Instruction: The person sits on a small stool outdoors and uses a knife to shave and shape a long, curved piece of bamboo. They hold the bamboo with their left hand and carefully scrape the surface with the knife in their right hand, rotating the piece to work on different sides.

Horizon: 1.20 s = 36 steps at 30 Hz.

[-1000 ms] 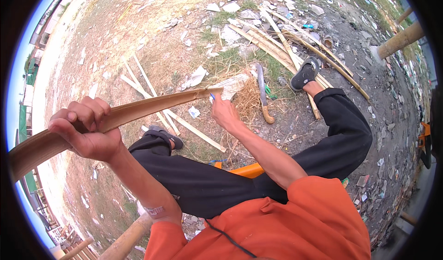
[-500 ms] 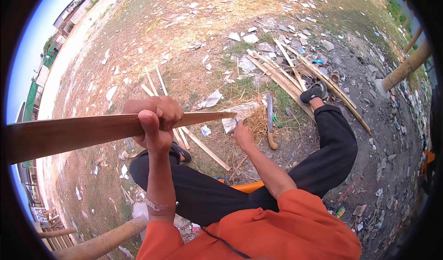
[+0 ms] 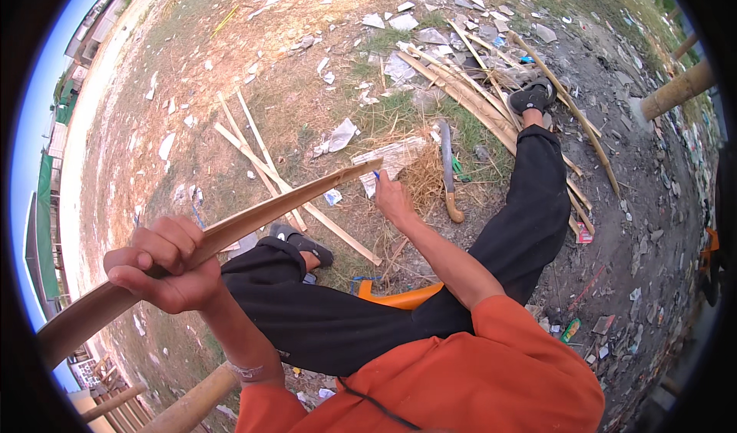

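Note:
My left hand (image 3: 165,264) is wrapped round a long split bamboo strip (image 3: 269,209), which slants up from the lower left toward the middle. At the strip's far end, my right hand (image 3: 393,201) is closed on a small blue thing (image 3: 376,175), mostly hidden by the fingers; its kind does not show. Below and beyond that end, a pale weathered wood block (image 3: 393,155) lies on the ground. To the right of it rests a machete (image 3: 447,164), its curved grey blade pointing away from me and its wooden handle nearest me.
Several thin bamboo strips (image 3: 330,229) lie crossed at the left, and longer bamboo pieces (image 3: 468,110) sit by my right foot. Between my legs is an orange plastic seat (image 3: 407,296). Bamboo posts (image 3: 679,91) stand at the right. Broken tile pieces (image 3: 403,22) litter the ground.
My left hand has moved left and down along with the bamboo strip, which now slants more steeply. My right hand has shifted slightly left and up, still closed on the blue thing.

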{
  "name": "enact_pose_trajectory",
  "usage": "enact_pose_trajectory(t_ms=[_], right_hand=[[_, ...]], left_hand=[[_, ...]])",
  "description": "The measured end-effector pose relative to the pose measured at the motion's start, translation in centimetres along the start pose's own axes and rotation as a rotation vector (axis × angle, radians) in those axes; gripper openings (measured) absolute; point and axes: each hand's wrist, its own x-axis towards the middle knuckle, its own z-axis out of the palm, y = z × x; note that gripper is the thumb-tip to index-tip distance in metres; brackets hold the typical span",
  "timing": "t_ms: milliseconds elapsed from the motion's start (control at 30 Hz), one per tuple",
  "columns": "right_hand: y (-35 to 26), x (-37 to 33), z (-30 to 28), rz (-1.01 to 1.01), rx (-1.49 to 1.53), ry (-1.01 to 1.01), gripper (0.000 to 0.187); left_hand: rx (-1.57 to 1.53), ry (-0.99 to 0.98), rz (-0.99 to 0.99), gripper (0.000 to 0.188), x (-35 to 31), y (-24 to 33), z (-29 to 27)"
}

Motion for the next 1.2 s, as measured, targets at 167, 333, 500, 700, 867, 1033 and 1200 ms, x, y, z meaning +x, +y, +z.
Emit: enact_pose_trajectory(t_ms=[167,333,500,700,867,1033,1200], right_hand=[[3.0,2.5,0.6,0.125,-0.086,-0.024,0.020],[3.5,2.6,0.1,0.133,-0.065,-0.077,0.024],[5.4,3.3,1.1,0.146,-0.137,-0.084,0.025],[9.9,4.8,2.8,0.170,-0.195,-0.117,0.026],[4.3,2.4,-0.7,0.170,0.082,-0.004,0.025],[-2.6,-0.9,-3.2,-0.003,0.268,-0.036,0.026],[4.0,1.9,-0.2,-0.008,-0.068,0.030,0.021]], left_hand=[[-0.027,-0.023,0.001,0.033,0.1,0.0,0.7],[-0.087,-0.084,-0.012,0.033,-0.3,0.2,0.9],[-0.143,-0.196,0.052,0.036,0.1,0.1,0.4],[-0.043,-0.123,0.036,0.042,-0.2,-0.4,0.2],[0.015,-0.016,-0.051,0.051,-1.3,-3.1,0.3],[-0.084,-0.066,-0.017,0.050,-1.0,-3.3,1.6],[-0.103,-0.128,0.019,0.047,-0.9,-3.6,1.8]])
